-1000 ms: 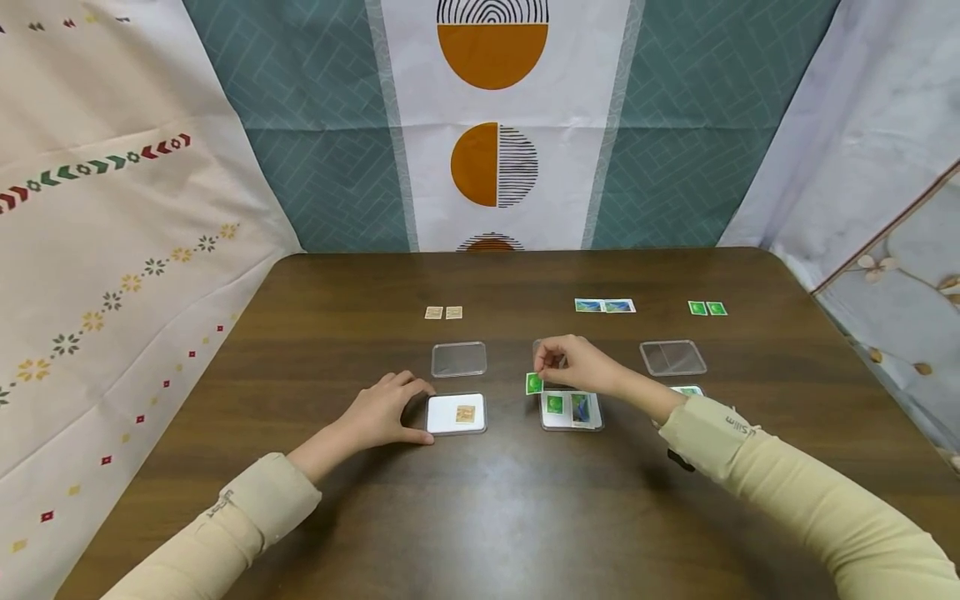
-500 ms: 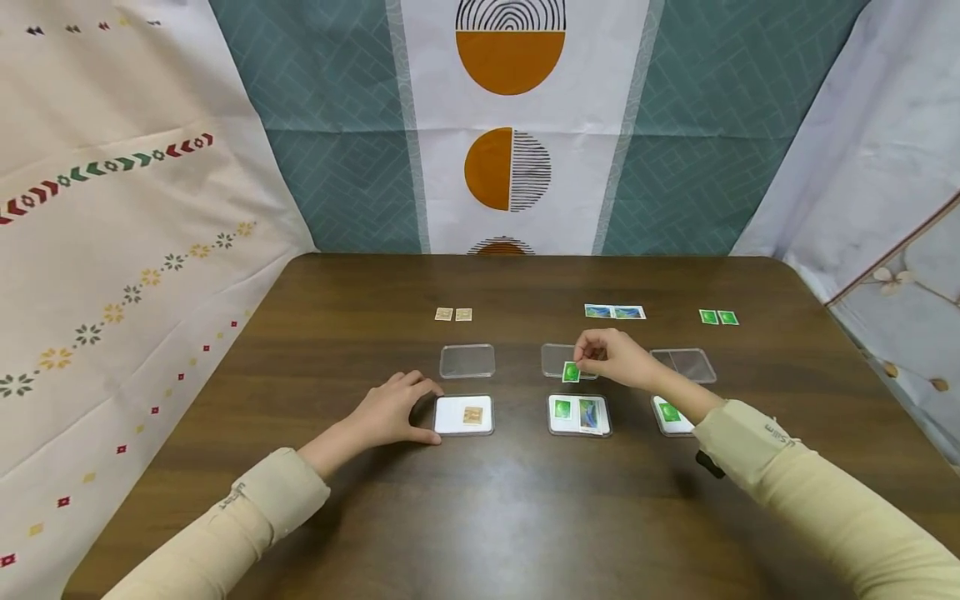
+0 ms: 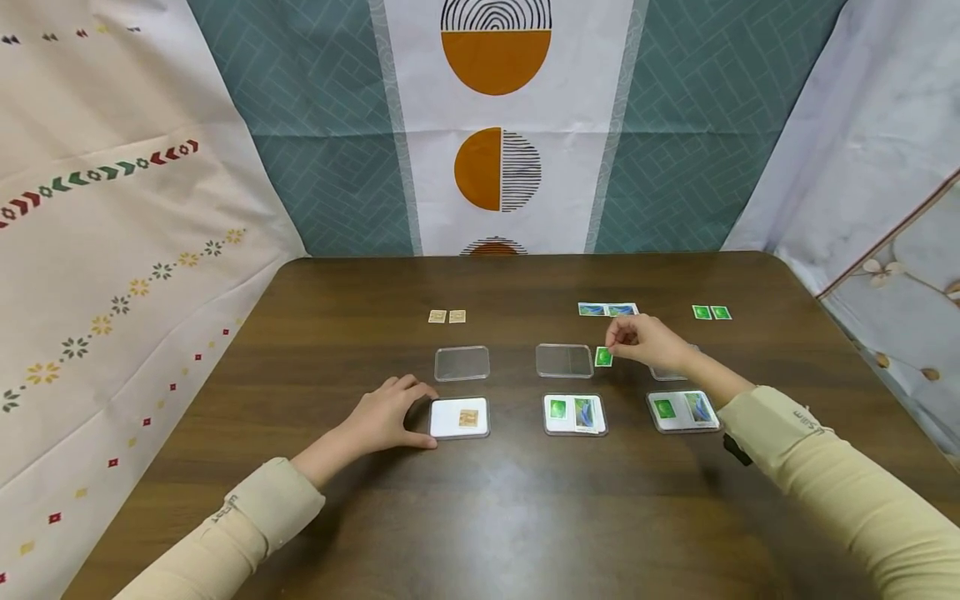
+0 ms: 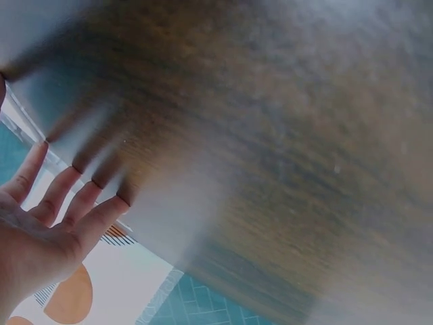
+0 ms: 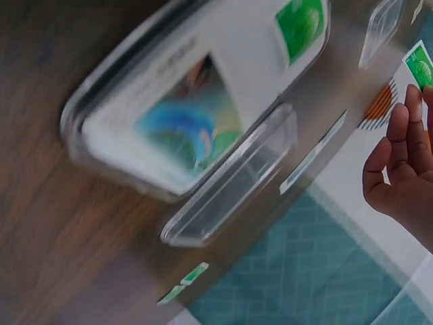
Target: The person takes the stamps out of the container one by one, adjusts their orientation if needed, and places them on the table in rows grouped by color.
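Observation:
My right hand (image 3: 647,342) pinches a small green stamp (image 3: 603,357) between thumb and fingertips, held above the table between the middle and right lids. In the right wrist view the same green stamp (image 5: 421,64) shows at the fingertips. My left hand (image 3: 390,417) rests with spread fingers at the left edge of a clear case (image 3: 446,418) with a white insert and one tan stamp (image 3: 468,418). The middle case (image 3: 564,425) and the right case (image 3: 678,422) each hold a green stamp and a blue landscape stamp. In the left wrist view, the fingers (image 4: 57,193) are extended with fingertips at the table.
Behind the cases lie clear lids (image 3: 462,363), the right one partly hidden by my right hand. Farther back are two tan stamps (image 3: 447,317), two blue landscape stamps (image 3: 600,309) and two green stamps (image 3: 712,312). Patterned curtains (image 3: 330,167) hang beyond the brown table (image 3: 360,283).
My right hand has carried the green stamp rightward and slightly back, from over the middle case to beside the middle lid. The left hand stays at its case. The head view has shifted slightly.

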Demonstrator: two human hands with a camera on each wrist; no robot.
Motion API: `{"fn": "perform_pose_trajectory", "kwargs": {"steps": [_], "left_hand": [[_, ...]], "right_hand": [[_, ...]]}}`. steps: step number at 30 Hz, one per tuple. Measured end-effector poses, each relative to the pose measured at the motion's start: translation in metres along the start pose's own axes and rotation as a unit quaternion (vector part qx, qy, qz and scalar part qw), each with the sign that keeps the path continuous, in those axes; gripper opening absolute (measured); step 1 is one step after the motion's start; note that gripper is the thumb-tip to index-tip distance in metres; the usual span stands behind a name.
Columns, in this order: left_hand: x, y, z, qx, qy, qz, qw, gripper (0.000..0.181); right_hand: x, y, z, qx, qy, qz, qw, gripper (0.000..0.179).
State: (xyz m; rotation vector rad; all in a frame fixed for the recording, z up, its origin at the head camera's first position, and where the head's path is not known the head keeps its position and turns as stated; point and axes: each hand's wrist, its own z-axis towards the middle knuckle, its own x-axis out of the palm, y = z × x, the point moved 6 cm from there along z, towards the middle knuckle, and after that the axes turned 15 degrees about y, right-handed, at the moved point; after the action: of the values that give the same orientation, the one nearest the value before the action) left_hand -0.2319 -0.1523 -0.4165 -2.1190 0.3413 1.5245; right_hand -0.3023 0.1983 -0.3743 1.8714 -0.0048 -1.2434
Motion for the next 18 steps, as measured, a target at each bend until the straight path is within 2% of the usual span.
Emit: {"fn": "perform_pose_trajectory", "kwargs": {"steps": [13,18], "left_hand": [[-0.001,-0.001,-0.001,0.003,0.001,-0.001,1.0000,0.064],[0.000,-0.001,-0.001,0.002,0.001,0.000,1.0000,0.063]], "right_hand": [[-0.029,-0.010,-0.012,0.026,0.015,-0.040,0.9987,0.006],[-0.045,-0.017,-0.017,0.033,0.006,-0.066,0.9972,0.007]]}}
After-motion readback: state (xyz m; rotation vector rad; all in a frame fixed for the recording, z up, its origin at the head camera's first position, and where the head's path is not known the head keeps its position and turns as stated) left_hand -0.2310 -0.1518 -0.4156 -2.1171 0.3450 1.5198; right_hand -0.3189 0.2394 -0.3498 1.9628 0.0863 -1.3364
